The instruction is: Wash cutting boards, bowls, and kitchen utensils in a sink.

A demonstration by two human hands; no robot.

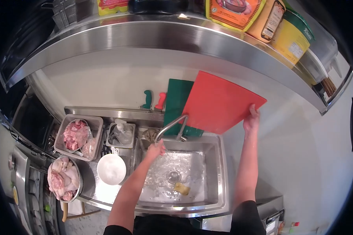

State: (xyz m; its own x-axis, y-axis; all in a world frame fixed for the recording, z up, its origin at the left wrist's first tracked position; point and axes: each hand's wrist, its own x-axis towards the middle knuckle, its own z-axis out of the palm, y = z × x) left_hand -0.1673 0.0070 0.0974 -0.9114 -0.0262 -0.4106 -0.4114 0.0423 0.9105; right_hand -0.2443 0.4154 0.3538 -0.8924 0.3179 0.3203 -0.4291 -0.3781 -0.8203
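Note:
My right hand (251, 119) grips the right corner of a red cutting board (220, 102), which is raised and tilted behind the sink. A green cutting board (176, 100) leans on the wall, partly covered by the red one. My left hand (156, 150) is at the spout end of the metal faucet (172, 122), its fingers curled; whether it grips the spout cannot be told. Below is the stainless steel sink (213, 176), its bottom wet and sudsy, with a yellow sponge (181, 188) near the drain.
Left of the sink are a white bowl (111, 169), a pump bottle (122, 132) in a metal container, a plastic tub (98, 126) of raw meat and a bowl of raw poultry (63, 179). Green and red knife handles (147, 99) stand by the wall. A steel shelf (164, 32) runs overhead.

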